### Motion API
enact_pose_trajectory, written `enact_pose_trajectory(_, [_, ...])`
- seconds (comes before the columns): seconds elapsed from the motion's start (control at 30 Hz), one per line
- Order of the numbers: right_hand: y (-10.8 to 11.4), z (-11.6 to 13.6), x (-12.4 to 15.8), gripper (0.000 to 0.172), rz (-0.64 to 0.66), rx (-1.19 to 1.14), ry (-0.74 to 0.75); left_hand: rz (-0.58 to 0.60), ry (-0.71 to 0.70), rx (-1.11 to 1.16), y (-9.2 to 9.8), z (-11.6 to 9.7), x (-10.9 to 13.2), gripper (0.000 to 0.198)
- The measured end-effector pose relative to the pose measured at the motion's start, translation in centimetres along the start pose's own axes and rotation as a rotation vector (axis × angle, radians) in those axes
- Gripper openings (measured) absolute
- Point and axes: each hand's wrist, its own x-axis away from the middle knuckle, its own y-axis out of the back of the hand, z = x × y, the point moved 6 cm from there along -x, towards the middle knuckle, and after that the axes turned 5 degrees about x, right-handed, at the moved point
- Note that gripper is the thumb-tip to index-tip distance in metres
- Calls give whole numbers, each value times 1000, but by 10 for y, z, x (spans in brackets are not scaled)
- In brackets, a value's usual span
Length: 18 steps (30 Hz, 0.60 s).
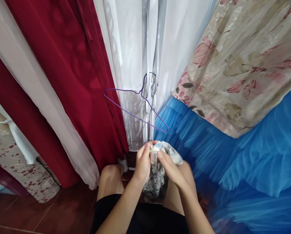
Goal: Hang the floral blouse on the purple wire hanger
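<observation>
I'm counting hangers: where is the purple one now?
The purple hanger hangs near the head view's centre, before white fabric, its left end overlapping red fabric, above the left hand and right hand.

From my remote seat I see my left forearm [122, 206] slanting inward and away, and my right forearm [194, 201] converging from the opposite side. My left hand [142, 162] stands nearly upright, thumb extended, fingers curled. My right hand [169, 166] angles inward, thumb outstretched. Both grip closely side by side, between my bent legs [110, 177].
</observation>
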Motion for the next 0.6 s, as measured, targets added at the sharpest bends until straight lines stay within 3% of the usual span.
enact_pose_trajectory(0.1, [-9,-6,13,52,137,-199,-97,164,-158,-320,-25,-18,15,34])
enact_pose_trajectory(0.2, [-8,-5,28,51,244,-283,-181,367,-321,-613,-39,-44,17,27])
enact_pose_trajectory(0.27, [-10,7,36,50,460,-287,-188,570,-268,-709,-43,-47,16,35])
enact_pose_trajectory(0.33, [-7,27,43,43,688,-219,-133,797,-124,-763,-43,-37,21,51])
enact_pose_trajectory(0.4, [6,43,45,34,789,-93,-80,940,28,-835,-35,-22,29,64])
enact_pose_trajectory(0.5, [49,54,35,31,654,48,-92,904,200,-1035,-5,-3,36,61])
enact_pose_trajectory(0.6, [113,60,5,29,285,75,-42,611,202,-1120,30,-13,26,44])
